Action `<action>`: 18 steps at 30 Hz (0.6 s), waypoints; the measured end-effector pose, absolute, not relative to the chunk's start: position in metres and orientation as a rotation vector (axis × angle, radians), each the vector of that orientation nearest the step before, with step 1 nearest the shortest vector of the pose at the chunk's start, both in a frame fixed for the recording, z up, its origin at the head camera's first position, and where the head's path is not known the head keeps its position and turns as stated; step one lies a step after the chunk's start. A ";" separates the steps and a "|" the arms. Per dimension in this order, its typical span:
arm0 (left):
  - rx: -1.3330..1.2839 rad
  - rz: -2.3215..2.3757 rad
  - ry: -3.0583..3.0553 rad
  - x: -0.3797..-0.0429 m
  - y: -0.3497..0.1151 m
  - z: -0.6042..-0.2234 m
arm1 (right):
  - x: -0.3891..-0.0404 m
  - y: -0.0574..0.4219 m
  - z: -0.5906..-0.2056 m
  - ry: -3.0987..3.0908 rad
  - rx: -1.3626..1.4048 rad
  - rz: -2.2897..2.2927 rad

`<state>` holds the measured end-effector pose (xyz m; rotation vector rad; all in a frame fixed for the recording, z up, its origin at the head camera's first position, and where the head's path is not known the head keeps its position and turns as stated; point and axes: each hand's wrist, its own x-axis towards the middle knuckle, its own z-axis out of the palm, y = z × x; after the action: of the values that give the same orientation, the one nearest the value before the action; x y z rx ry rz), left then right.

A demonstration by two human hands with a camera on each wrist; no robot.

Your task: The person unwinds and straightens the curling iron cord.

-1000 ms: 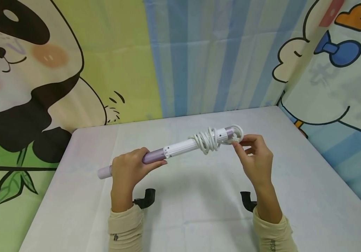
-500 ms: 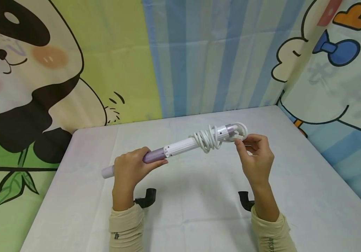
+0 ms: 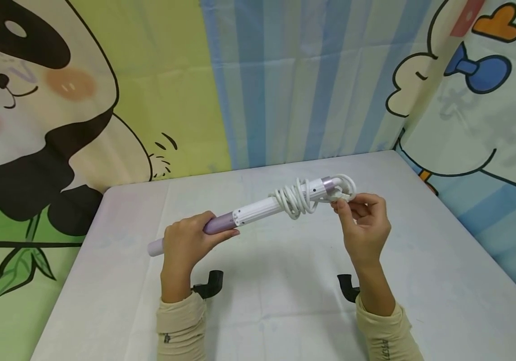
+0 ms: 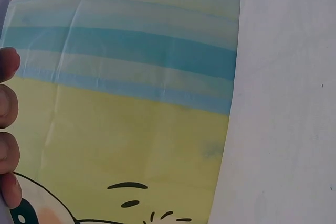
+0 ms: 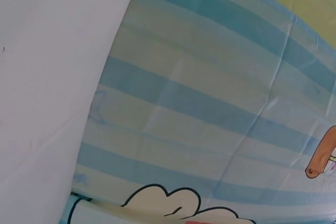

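With the left hand (image 3: 187, 242) gripped the purple part of the wand (image 3: 257, 210), held above the desk (image 3: 280, 306), and with the right hand (image 3: 367, 226) pinched the white cord (image 3: 294, 201) by its loop near the other end. Probably called for a steady wand and a light pinch, to avoid dragging the wound part loose

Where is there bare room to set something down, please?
Rod, cord and left hand crowd the middle; bare table lies from the right hand to the right edge, and from the rod's left tip to the left edge.
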<state>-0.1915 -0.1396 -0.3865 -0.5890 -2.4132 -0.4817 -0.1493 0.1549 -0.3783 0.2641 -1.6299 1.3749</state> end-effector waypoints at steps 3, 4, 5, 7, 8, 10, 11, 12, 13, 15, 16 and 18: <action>-0.586 -0.488 -2.432 -0.191 -0.140 -0.385 | -0.151 0.154 -0.379 -1.641 0.289 1.286; -0.586 -0.488 -2.437 -0.191 -0.140 -0.385 | -0.151 0.154 -0.380 -1.643 0.295 1.258; -0.586 -0.487 -2.441 -0.190 -0.141 -0.385 | -0.152 0.153 -0.380 -1.644 0.299 1.230; -0.586 -0.483 -2.448 -0.190 -0.141 -0.384 | -0.153 0.153 -0.381 -1.651 0.304 1.186; -0.586 -0.480 -2.451 -0.190 -0.140 -0.384 | -0.153 0.153 -0.381 -1.654 0.303 1.173; -0.590 -0.477 -2.454 -0.190 -0.140 -0.384 | -0.153 0.154 -0.381 -1.654 0.298 1.184; -0.593 -0.477 -2.456 -0.190 -0.140 -0.384 | -0.153 0.154 -0.381 -1.649 0.296 1.208; -0.594 -0.479 -2.458 -0.190 -0.140 -0.384 | -0.152 0.155 -0.381 -1.645 0.294 1.239; -0.595 -0.482 -2.459 -0.191 -0.139 -0.385 | -0.152 0.155 -0.380 -1.641 0.292 1.271; -0.603 -0.492 -2.461 -0.191 -0.139 -0.385 | -0.151 0.156 -0.380 -1.623 0.290 1.348; -0.605 -0.496 -2.462 -0.192 -0.139 -0.386 | -0.151 0.157 -0.380 -1.611 0.290 1.385; -0.609 -0.505 -2.464 -0.192 -0.140 -0.387 | -0.151 0.156 -0.379 -1.584 0.294 1.449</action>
<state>-0.1921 -0.1398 -0.3867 -0.6085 -2.4641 -0.5048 -0.1508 0.1563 -0.3792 0.2943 -1.5836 1.4494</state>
